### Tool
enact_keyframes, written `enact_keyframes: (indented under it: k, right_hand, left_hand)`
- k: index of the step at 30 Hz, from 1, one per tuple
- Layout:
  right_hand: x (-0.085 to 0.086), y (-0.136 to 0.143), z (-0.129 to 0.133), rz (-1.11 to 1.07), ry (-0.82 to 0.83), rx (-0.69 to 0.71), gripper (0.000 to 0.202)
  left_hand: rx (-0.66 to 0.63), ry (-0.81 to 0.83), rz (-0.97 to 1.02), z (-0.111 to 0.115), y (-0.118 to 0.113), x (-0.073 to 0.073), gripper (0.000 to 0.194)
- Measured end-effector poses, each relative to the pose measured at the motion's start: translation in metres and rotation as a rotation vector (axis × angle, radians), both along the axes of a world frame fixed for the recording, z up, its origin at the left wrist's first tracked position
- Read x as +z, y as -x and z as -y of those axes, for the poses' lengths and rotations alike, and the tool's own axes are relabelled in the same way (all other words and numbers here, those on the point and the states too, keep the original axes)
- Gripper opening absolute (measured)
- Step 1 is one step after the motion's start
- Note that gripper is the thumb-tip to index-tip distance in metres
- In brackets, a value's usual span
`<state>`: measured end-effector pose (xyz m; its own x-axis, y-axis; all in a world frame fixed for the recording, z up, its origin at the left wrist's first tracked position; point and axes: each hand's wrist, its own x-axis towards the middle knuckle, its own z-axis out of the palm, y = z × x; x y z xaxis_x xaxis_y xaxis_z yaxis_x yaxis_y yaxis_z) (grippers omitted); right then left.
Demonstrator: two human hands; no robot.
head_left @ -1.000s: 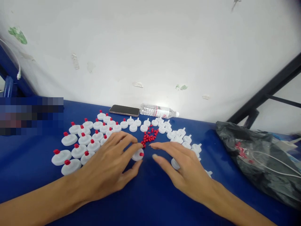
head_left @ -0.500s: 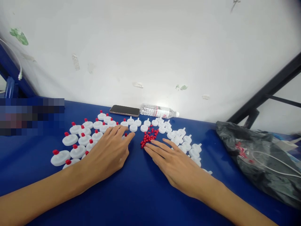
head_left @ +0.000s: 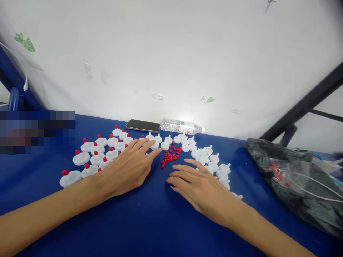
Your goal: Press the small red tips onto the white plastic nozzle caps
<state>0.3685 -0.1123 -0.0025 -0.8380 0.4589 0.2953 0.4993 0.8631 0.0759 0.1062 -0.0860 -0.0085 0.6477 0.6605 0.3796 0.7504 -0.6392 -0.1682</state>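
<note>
Red-topped white discs (head_left: 81,158) are partly covered by left hand (head_left: 130,167) | fingers extended, grip cannot be told | right hand (head_left: 194,185) loosely spread, empty, beside loose red caps (head_left: 171,155)

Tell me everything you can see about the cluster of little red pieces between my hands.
The little red pieces are short, stubby and bright red, and look like plastic. They lie loose in an uneven cluster on the blue table, a few straying towards the white discs beyond. The cluster sits between the left hand and the right hand; both are close, but neither appears to touch it. The pieces are too small and crowded to count surely.
</note>
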Motion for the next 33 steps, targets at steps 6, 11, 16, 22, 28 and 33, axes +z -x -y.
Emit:
enact_keyframes:
  k: [6,11,16,22,28,33]
  right_hand:
    - [0.002,-0.002,0.0,-0.022,-0.017,0.019,0.017]
    - [0.003,0.001,0.0,-0.054,-0.052,0.026,0.009]
    - [0.002,-0.003,0.0,-0.113,-0.027,0.033,0.015]
    - [0.009,-0.003,0.002,-0.227,0.008,-0.019,0.021]
    - [0.009,-0.001,0.001,-0.303,0.064,-0.063,0.012]
    - [0.011,-0.002,0.002,-0.439,0.071,-0.099,0.009]
  left_hand:
    - [-0.017,0.004,0.053,0.003,-0.003,0.001,0.047]
    - [-0.007,0.004,0.026,-0.001,0.0,0.0,0.05]
    - [-0.075,0.015,0.091,-0.001,-0.002,0.009,0.041]
    - [-0.065,-0.011,0.201,0.006,-0.004,0.005,0.037]
    - [-0.059,0.088,0.193,0.001,-0.001,-0.007,0.021]
    - [-0.18,0.014,0.298,0.012,-0.007,0.003,0.02]
